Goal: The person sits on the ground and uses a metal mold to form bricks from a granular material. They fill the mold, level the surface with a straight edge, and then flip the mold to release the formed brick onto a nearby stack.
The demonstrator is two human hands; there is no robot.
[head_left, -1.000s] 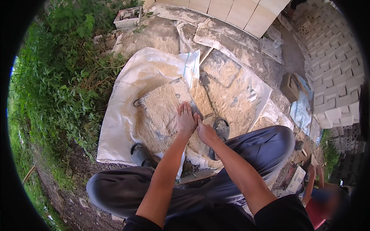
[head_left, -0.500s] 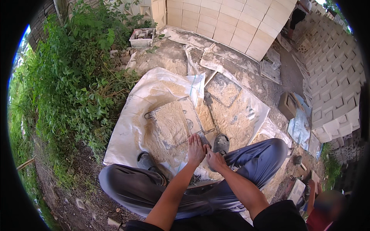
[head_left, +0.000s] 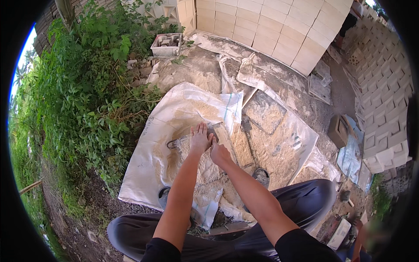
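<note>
I squat over a heap of pale sandy dust point(head_left: 198, 170) spread on a white sack point(head_left: 144, 174). My left hand point(head_left: 200, 139) lies flat on the heap with its fingers spread, right beside the near end of a pale oblong block point(head_left: 225, 136). My right hand point(head_left: 219, 153) is closed around that block's near left edge. The block lies tilted on the dust, pointing away from me. A thin dark metal loop point(head_left: 172, 143) pokes out of the dust just left of my left hand.
Dense green plants point(head_left: 83, 100) fill the left side. A wall of pale blocks point(head_left: 279, 26) stands at the back, with more stacked blocks point(head_left: 384, 100) on the right. A grey crate point(head_left: 166, 43), a brown box point(head_left: 338, 131) and more dusty sacks point(head_left: 279, 144) lie around. Another person point(head_left: 369, 236) shows blurred at lower right.
Both hands have reached farther forward over the heap, away from my knees. The left hand's fingers have spread flat, and the view has tilted up toward the block wall.
</note>
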